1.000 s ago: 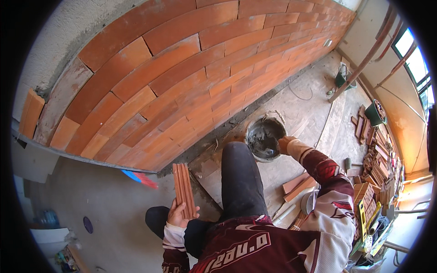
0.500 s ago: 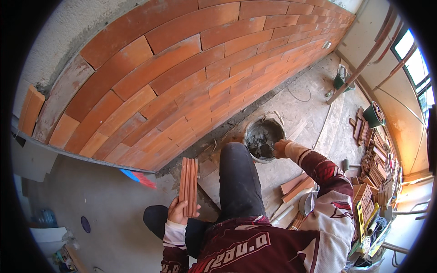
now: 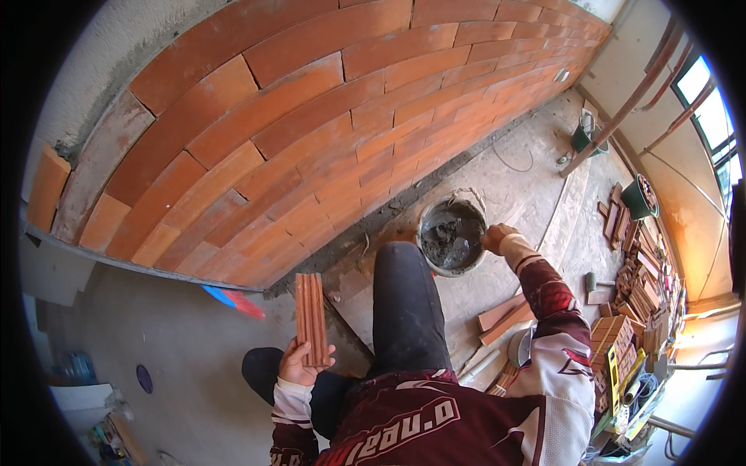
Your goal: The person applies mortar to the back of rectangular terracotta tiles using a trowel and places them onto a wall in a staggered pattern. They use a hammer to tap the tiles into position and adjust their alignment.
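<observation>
My left hand (image 3: 303,359) grips a long terracotta tile piece (image 3: 311,314) upright, its ridged face showing, beside my left leg. My right hand (image 3: 497,237) is closed at the right rim of a bucket (image 3: 427,225) of wet grey mortar (image 3: 447,237), holding something I cannot make out, partly hidden in the mix. My bent knee (image 3: 395,264) sits just left of the bucket. The wall (image 3: 280,132) of orange brick tiles rises along the left and top, with a loose-looking tile (image 3: 48,186) at its far left end.
Stacked tiles and offcuts (image 3: 633,287) lie on the right, with green buckets (image 3: 641,194), a yellow level (image 3: 612,377) and a mallet (image 3: 589,281). Copper-coloured poles (image 3: 614,132) lean by the window. Loose tile strips (image 3: 509,318) lie beside me; a blue-red broom head (image 3: 233,300) is under the wall's ledge.
My right hand shifts slightly about the bucket's right side, and the mortar surface has changed. My left hand with the tile moves a little, ending slightly further left.
</observation>
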`<state>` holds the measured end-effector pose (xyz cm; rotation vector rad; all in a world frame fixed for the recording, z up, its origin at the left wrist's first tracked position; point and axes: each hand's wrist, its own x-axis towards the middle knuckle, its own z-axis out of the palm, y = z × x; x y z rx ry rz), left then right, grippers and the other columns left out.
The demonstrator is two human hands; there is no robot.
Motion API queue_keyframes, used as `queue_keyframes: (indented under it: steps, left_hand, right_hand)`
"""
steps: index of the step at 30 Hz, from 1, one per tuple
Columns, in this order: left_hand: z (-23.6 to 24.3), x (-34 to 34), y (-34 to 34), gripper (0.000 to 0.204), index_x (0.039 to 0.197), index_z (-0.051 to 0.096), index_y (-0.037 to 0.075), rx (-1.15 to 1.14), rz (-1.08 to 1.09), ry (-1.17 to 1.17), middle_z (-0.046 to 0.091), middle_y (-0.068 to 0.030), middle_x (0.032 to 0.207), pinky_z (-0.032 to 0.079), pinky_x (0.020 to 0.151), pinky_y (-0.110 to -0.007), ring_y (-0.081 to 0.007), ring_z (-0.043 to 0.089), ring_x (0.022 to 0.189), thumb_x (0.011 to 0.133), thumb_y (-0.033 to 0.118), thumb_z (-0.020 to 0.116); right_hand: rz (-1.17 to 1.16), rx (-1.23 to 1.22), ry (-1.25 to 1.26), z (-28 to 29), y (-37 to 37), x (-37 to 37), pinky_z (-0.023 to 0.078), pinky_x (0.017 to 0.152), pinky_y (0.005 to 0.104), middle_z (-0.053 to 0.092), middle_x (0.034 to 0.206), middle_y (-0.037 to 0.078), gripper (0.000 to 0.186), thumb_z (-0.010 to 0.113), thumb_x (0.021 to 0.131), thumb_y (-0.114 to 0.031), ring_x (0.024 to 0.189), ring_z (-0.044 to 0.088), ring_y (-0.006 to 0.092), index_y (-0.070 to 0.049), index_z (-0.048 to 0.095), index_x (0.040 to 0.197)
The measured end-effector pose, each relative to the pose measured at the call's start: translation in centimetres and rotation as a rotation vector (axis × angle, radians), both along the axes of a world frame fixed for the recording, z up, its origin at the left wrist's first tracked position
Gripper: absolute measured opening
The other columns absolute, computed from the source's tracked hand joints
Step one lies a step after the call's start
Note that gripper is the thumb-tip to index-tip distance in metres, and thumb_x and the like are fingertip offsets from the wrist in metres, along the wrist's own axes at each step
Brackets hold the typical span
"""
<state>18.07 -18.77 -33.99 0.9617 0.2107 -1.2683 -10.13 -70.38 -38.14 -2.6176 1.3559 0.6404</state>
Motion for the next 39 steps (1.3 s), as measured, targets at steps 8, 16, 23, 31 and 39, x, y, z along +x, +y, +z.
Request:
queue_keyframes:
  steps: [8, 16, 23, 31, 39]
  left_hand:
    - [1.5, -0.3, -1.1, 0.044, 0.139, 0.042, 0.007, -0.110, -0.043, -0.015, 0.059, -0.0172, 0.124, 0.056, 0.087, -0.056, -0.0411, 0.062, 0.111, 0.096, 0.005, 0.052]
    - [2.0, -0.6, -2.6, 0.051, 0.141, 0.040, 0.003, -0.059, -0.081, -0.140, 0.058, -0.0205, 0.124, 0.058, 0.083, -0.052, -0.0395, 0.063, 0.109, 0.093, 0.006, 0.056]
    - [2.0, -0.3, -2.8, 0.053, 0.141, 0.040, 0.000, -0.042, -0.090, -0.189, 0.060, -0.0209, 0.122, 0.058, 0.084, -0.051, -0.0366, 0.064, 0.109, 0.091, 0.007, 0.057]
    - [2.8, -0.5, -3.5, 0.049, 0.140, 0.041, 0.001, -0.089, -0.073, -0.180, 0.059, -0.0205, 0.124, 0.057, 0.087, -0.051, -0.0383, 0.062, 0.113, 0.094, 0.011, 0.055]
    - [1.1, -0.5, -6.3, 0.040, 0.135, 0.046, 0.002, -0.164, -0.081, -0.005, 0.060, -0.0191, 0.123, 0.055, 0.091, -0.051, -0.0355, 0.062, 0.113, 0.097, 0.014, 0.054]
  right_hand:
    - [0.126, 0.147, 0.088, 1.7, 1.5, 4.2, 0.055, 0.084, 0.0449, 0.071, 0.100, 0.022, 0.037, 0.053, 0.088, -0.032, 0.098, 0.069, 0.0355, -0.002, 0.073, 0.098]
    - [-0.261, 0.536, -0.247, 3.0, 2.1, -0.9, 0.054, 0.054, 0.0388, 0.064, 0.062, 0.012, 0.047, 0.058, 0.087, -0.045, 0.053, 0.065, 0.0222, -0.001, 0.073, 0.081]
    - [-0.177, 0.098, -0.054, -2.7, -0.9, 0.7, 0.054, 0.082, 0.0443, 0.071, 0.098, 0.020, 0.041, 0.054, 0.088, -0.039, 0.092, 0.069, 0.0360, -0.005, 0.073, 0.099]
    - [-0.094, 0.255, 0.021, -0.4, 0.4, 4.7, 0.055, 0.084, 0.0417, 0.071, 0.103, 0.020, 0.037, 0.060, 0.087, -0.035, 0.100, 0.069, 0.0316, -0.003, 0.073, 0.102]
    - [-0.381, 0.629, -0.397, 0.0, 3.3, -0.4, 0.046, 0.044, 0.0346, 0.059, 0.061, 0.008, 0.043, 0.061, 0.088, -0.039, 0.049, 0.058, 0.0183, 0.002, 0.069, 0.079]
